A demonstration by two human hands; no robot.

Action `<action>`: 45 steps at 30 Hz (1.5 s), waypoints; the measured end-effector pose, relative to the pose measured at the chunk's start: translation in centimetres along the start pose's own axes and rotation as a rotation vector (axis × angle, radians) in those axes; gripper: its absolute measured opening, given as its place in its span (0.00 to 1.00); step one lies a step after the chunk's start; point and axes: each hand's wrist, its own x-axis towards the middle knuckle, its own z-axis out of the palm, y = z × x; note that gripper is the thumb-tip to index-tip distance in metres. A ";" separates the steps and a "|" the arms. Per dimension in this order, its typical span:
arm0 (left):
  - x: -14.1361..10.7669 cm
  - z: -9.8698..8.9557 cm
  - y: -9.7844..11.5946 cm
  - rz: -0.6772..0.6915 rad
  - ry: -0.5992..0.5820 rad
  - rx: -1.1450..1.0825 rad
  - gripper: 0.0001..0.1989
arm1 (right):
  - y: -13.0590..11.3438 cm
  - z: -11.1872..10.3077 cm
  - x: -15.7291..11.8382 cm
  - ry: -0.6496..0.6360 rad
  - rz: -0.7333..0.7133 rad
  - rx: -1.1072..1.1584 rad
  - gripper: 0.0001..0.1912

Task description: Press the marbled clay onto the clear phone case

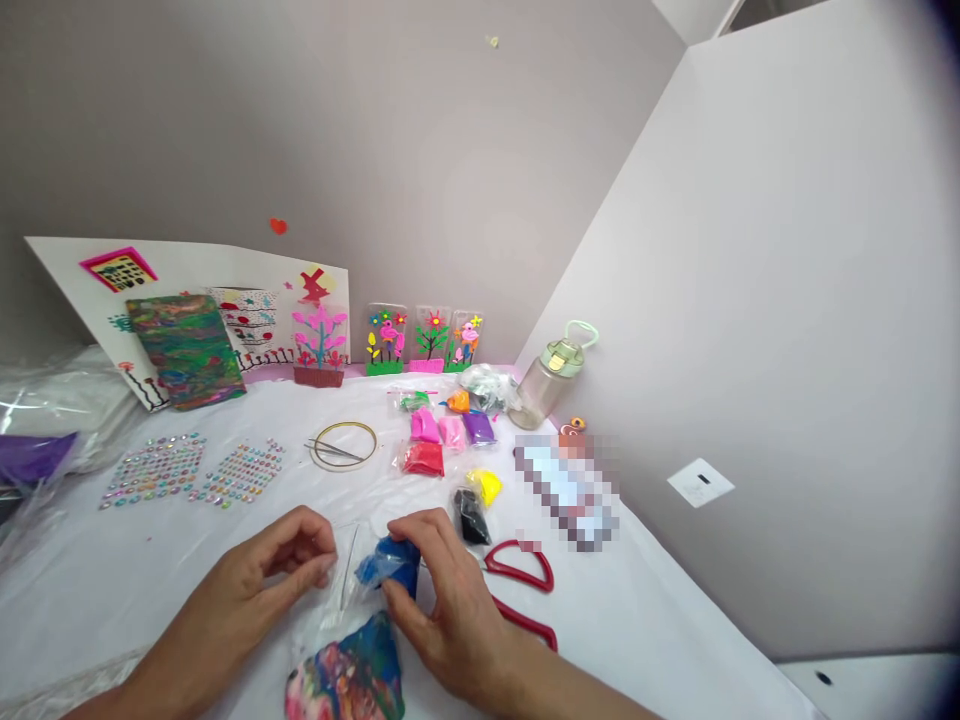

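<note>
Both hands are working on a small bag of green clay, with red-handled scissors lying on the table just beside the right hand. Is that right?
Not quite: in the head view the bag of clay between the left hand and right hand is blue, not green. The red-handled scissors do lie just beside the right hand.

A pixelated patch [568, 490] at 3 o'clock on the desk [675, 620] concealed one item. The right hand [450, 600] covered part of the red scissors [521, 585]. The multicoloured clay lump [349, 675] and both forearms were cut off at 6 o'clock. The sticker sheets [195, 470] were too small to resolve.
</note>
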 end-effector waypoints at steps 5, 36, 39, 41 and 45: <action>-0.2 0.7 -2.0 -0.006 0.187 0.048 0.19 | 1.6 0.0 0.6 0.036 -0.052 -0.119 0.24; -2.0 2.1 1.8 0.376 0.125 0.156 0.04 | -1.0 -1.5 -0.8 -0.358 0.026 -0.078 0.58; -2.4 2.7 2.0 0.306 0.048 0.155 0.05 | -1.0 -0.9 -0.9 -0.371 0.010 -0.095 0.60; -2.6 3.1 2.1 0.213 0.006 0.175 0.05 | -1.0 -0.8 -1.0 -0.389 0.010 -0.101 0.59; -2.7 3.6 2.2 0.087 -0.048 0.206 0.04 | -0.9 -0.8 -1.1 -0.424 0.033 -0.149 0.55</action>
